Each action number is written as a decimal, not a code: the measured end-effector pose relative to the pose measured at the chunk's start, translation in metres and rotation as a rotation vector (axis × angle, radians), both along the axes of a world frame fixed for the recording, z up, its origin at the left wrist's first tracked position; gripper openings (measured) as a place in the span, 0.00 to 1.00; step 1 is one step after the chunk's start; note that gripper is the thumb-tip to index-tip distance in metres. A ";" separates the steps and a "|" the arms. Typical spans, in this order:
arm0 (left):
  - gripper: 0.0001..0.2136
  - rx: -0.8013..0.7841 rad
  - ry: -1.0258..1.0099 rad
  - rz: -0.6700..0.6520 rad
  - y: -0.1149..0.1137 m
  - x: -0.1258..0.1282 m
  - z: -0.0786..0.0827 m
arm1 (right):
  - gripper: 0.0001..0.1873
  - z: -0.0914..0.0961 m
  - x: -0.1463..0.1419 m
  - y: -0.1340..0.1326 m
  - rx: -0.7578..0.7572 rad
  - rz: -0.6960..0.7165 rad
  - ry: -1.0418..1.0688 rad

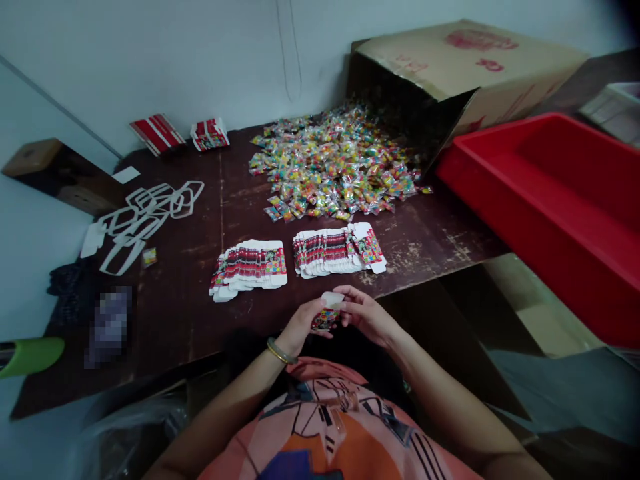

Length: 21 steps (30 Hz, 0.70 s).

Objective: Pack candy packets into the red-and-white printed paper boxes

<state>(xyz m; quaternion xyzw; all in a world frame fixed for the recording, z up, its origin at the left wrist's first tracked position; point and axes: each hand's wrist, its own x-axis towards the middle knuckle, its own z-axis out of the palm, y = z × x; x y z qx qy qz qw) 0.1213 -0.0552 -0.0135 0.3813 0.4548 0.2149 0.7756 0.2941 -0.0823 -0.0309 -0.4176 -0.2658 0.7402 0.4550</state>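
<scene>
A small printed cardboard box (326,320) with a raised white flap is held between both hands at the table's front edge. My left hand (303,321), with a bracelet at its wrist, is closed round the box's left side. The fingers of my right hand (367,313) pinch the box and flap from the right. Just beyond my hands lie two rows of flattened, overlapping cartons, a left row (253,265) and a right row (333,251). Behind them spreads a large heap of small wrapped candies (335,163).
A big cardboard box (480,60) lies open beside the heap, and a red plastic bin (545,200) stands at right. White paper bands (145,213), a single candy packet (149,257) and more carton stacks (210,135) are on the left side of the brown table (200,327).
</scene>
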 end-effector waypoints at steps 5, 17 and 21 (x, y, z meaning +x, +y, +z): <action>0.14 0.151 0.062 -0.110 0.001 -0.002 0.004 | 0.09 0.018 0.004 0.005 0.234 0.134 -0.261; 0.22 0.108 -0.170 -0.115 -0.005 -0.009 0.002 | 0.13 0.022 0.014 0.014 0.559 0.095 -0.606; 0.22 0.010 -0.171 -0.099 -0.012 -0.009 -0.008 | 0.14 0.011 0.013 0.002 0.755 0.090 -0.759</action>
